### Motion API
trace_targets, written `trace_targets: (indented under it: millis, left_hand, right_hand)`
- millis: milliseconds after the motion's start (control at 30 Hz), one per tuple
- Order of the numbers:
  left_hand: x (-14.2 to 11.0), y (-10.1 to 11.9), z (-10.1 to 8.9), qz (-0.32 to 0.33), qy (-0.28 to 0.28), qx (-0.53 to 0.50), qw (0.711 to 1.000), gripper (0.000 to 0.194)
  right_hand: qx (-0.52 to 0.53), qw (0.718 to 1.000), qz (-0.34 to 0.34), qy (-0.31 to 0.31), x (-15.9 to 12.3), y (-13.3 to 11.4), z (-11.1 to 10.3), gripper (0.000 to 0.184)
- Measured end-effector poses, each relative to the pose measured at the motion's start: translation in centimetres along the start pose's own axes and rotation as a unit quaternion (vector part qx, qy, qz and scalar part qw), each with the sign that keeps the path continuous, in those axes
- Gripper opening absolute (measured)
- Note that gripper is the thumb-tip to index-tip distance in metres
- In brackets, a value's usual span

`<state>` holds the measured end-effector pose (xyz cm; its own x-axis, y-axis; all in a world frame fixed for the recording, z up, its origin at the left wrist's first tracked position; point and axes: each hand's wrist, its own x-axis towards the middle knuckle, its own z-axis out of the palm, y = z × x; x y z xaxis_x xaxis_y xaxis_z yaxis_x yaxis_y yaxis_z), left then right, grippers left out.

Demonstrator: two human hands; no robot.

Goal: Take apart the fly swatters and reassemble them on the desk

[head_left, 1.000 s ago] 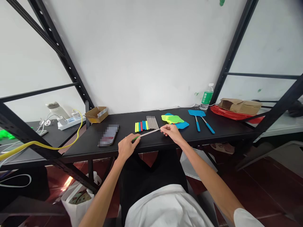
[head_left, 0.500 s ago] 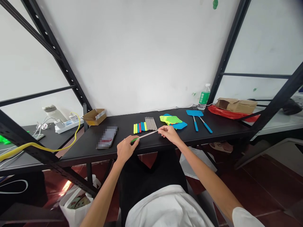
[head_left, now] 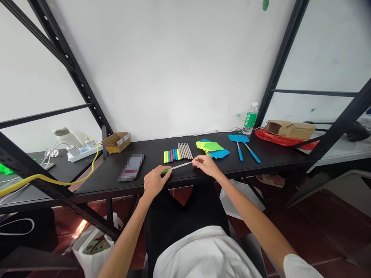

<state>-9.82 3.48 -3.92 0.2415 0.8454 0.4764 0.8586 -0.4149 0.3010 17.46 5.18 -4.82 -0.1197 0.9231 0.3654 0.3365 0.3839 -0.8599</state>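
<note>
My left hand [head_left: 154,180] is closed around the green handle [head_left: 166,171] of a thin metal rod [head_left: 181,165]. My right hand [head_left: 205,165] pinches the rod's far end, so the rod spans between both hands above the table's front part. Just behind it lies a row of coloured handles [head_left: 171,155] in yellow, blue and red, beside several silver rods [head_left: 184,151] laid parallel. Right of these is a pile of flat fly swatter heads [head_left: 213,147] in green, yellow and blue. Two blue fly swatters [head_left: 239,143] with handles attached lie farther right.
The black table [head_left: 150,151] also holds a phone [head_left: 131,168], an open cardboard box [head_left: 116,143] at the left and a water bottle [head_left: 250,119] at the back right. Black metal posts [head_left: 74,83] frame both sides. A yellow cable [head_left: 93,164] hangs at the left.
My right hand has shifted slightly left along with the rod's end. My left hand keeps its grip on the green handle, almost unmoved.
</note>
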Motion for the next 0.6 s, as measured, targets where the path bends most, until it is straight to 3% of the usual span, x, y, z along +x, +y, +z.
trace_targets:
  millis: [600]
  left_hand:
    - [-0.12,0.1,-0.07,0.021,0.0,0.011,1.0,0.033]
  right_hand:
    - [-0.066,0.997,-0.035,-0.022,-0.36,-0.69,0.04,0.023]
